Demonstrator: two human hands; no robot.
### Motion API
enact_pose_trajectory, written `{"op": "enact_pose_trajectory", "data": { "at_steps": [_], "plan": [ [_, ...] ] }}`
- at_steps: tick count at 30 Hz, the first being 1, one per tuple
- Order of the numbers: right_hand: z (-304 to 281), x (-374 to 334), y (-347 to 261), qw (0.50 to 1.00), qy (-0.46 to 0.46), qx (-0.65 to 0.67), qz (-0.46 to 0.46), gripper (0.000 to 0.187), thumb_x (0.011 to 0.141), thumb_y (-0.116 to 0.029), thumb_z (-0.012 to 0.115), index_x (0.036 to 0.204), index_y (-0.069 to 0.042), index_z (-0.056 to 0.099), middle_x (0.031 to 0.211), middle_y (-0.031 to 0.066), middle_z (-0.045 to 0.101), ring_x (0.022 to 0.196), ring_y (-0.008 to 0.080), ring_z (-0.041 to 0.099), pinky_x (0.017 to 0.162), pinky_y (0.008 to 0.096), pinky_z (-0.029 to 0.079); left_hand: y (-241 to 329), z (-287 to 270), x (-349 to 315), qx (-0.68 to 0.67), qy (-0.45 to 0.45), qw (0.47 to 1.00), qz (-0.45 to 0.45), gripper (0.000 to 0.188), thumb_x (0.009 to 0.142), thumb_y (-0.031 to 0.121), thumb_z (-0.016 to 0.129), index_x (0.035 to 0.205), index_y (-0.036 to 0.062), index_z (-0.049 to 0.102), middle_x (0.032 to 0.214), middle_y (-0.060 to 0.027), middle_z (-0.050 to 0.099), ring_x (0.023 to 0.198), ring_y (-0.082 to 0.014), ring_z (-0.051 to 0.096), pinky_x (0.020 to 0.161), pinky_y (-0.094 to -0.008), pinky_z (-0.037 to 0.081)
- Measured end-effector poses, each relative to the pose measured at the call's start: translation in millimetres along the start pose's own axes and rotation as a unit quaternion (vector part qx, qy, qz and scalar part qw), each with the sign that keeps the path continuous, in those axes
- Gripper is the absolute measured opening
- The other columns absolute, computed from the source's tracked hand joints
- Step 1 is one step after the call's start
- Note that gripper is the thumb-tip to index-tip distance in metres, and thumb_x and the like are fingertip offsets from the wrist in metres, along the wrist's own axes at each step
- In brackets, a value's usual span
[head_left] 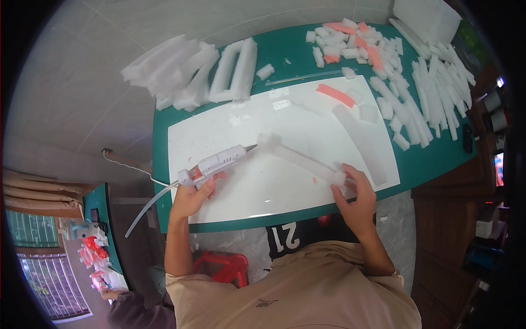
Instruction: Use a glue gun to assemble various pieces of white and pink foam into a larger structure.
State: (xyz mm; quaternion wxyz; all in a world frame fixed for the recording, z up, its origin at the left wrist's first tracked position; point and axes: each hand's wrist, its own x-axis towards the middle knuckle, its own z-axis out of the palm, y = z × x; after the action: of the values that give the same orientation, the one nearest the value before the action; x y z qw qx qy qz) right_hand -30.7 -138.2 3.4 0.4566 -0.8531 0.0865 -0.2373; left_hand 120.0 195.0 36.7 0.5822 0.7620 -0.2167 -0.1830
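In my left hand (pixel 192 200) I hold a white hot glue gun (pixel 222 163), with a long clear glue stick (pixel 145 211) sticking out of its back end. The dark nozzle points to the right, close to a small white foam block (pixel 268 143). From that block a thin white foam strip (pixel 304 159) slants down across the white board to a second small foam block (pixel 337 178). My right hand (pixel 357 200) has its thumb and fingers around this second block. Whether the nozzle touches the foam is too blurred to tell.
The white board (pixel 235 203) lies on a green table (pixel 290 41). A pink foam strip (pixel 336 95) and a wide white one (pixel 361 142) lie on it. Foam frames (pixel 233 71), foam chunks (pixel 350 44) and strips (pixel 438 88) are behind. A red stool (pixel 222 266) stands below; another person's sleeve (pixel 137 310) shows at left.
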Motion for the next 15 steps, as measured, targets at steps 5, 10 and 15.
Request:
{"op": "enact_pose_trajectory", "data": {
  "at_steps": [5,10,15],
  "plan": [
    [1.0,-0.3,2.2,1.000,0.011,0.007,-0.009,0.045,0.076,-0.001,0.072,0.119,-0.001,0.057,0.102,0.0160,0.062,0.082,0.0258,0.063,0.073,0.0330,0.054,-6.8,-1.5,2.3,0.068,-0.021,0.997,-0.034,0.030,0.095,0.025,0.058,0.113,0.0008,0.058,0.097,-0.0083,0.063,0.061,-0.0083,0.050,0.052,-0.0240,0.043],
    [0.4,-0.8,1.7,1.000,0.010,0.010,-0.015,0.046,0.076,-0.001,0.072,0.120,-0.001,0.057,0.103,0.0164,0.062,0.083,0.0261,0.063,0.073,0.0329,0.054,-9.4,1.6,6.9,0.074,0.009,0.996,-0.047,0.019,0.094,0.023,0.060,0.100,0.0062,0.064,0.072,0.0044,0.056,0.059,-0.0043,0.047,0.052,-0.0227,0.039],
    [0.5,-2.0,2.9,1.000,0.010,0.011,-0.016,0.046,0.076,-0.001,0.072,0.120,-0.001,0.056,0.102,0.0165,0.062,0.084,0.0264,0.063,0.073,0.0329,0.054,-9.8,0.3,9.0,0.090,-0.018,0.995,-0.038,0.022,0.096,0.024,0.056,0.100,0.0024,0.057,0.087,-0.0039,0.058,0.060,-0.0073,0.049,0.051,-0.0235,0.041]
  ]
}}
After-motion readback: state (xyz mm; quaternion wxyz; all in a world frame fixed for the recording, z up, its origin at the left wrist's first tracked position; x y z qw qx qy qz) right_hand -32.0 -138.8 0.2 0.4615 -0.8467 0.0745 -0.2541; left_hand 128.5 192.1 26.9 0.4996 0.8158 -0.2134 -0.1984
